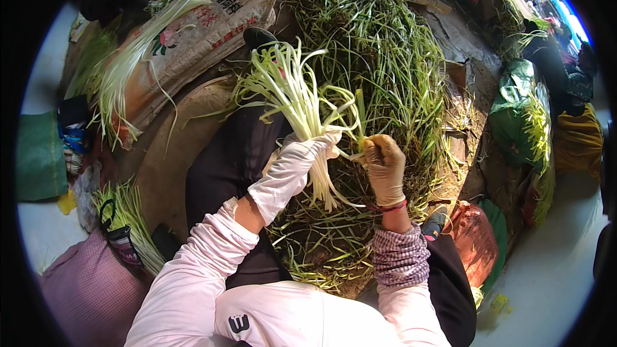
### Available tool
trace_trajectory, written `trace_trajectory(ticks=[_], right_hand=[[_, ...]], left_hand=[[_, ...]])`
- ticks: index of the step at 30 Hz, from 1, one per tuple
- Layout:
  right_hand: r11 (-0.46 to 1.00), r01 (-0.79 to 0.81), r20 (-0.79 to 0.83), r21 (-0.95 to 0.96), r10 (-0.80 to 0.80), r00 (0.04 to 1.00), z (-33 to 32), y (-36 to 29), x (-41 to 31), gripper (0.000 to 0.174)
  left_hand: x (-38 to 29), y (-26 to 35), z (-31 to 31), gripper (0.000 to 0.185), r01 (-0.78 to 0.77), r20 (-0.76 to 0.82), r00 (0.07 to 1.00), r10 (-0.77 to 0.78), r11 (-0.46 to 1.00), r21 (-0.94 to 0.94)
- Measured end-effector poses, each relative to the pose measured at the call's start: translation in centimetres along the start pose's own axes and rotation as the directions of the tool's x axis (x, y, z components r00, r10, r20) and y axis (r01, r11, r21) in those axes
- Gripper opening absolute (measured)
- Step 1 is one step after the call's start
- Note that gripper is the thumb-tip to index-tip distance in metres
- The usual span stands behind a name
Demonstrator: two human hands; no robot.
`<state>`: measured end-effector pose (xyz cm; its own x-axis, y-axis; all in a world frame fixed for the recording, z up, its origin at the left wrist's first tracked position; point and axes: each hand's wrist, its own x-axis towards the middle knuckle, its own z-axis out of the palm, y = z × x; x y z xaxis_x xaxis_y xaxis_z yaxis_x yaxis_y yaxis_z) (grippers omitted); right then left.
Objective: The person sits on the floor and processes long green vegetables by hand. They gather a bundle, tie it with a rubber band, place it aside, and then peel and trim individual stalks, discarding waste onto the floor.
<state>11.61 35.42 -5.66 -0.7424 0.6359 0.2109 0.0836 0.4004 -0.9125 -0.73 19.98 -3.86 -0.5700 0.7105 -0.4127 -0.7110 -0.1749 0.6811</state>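
My left hand [291,159], in a white glove, is closed around a bunch of pale green chive-like stalks [295,94]. The leafy tops fan out away from me, and the white ends hang below the fist. Just right of the bunch, my right hand [387,168] wears a stained tan glove. Its fingers are curled and pinch a yellow-green leaf blade [360,108], which rises above them. Whether that blade is still joined to the bunch, I cannot tell. Beneath both hands spreads a heap of loose green leaves [381,62].
At the upper left, long pale stalks [140,43] lie across a printed woven sack [231,5]. More stalks [132,221] are at the lower left, beside a person's checked clothing [96,284]. An orange sack [475,243] and a green sack [513,111] stand to the right.
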Motion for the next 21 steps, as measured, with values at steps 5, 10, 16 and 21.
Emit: trace_trajectory(ticks=[5, 10, 16, 21], right_hand=[[0.962, -0.263, -0.211, -0.067, 0.244, 0.946, -7.6, 7.9, -0.9, 0.013], [0.439, -0.405, -0.253, -0.802, 0.365, 0.896, -13.5, 11.8, -2.4, 0.016], [0.828, 0.137, 0.039, -0.543, -0.139, 0.990, -8.8, 1.9, 1.0, 0.036], [0.962, 0.087, 0.315, 0.258, -0.169, 0.934, 0.1, -5.9, 0.4, 0.031]], left_hand=[[-0.4, 2.0, 0.2, 0.025, -0.101, -0.014, 0.995, 0.101, 0.994, -0.030], [-0.8, 3.2, 0.2, 0.022, -0.073, 0.130, 0.989, 0.069, 0.997, 0.022], [-1.3, 3.3, 1.2, 0.022, 0.048, 0.119, 0.992, -0.046, 0.999, -0.021], [-1.5, 4.4, 1.1, 0.024, 0.044, 0.162, 0.987, -0.020, 0.989, -0.142]])
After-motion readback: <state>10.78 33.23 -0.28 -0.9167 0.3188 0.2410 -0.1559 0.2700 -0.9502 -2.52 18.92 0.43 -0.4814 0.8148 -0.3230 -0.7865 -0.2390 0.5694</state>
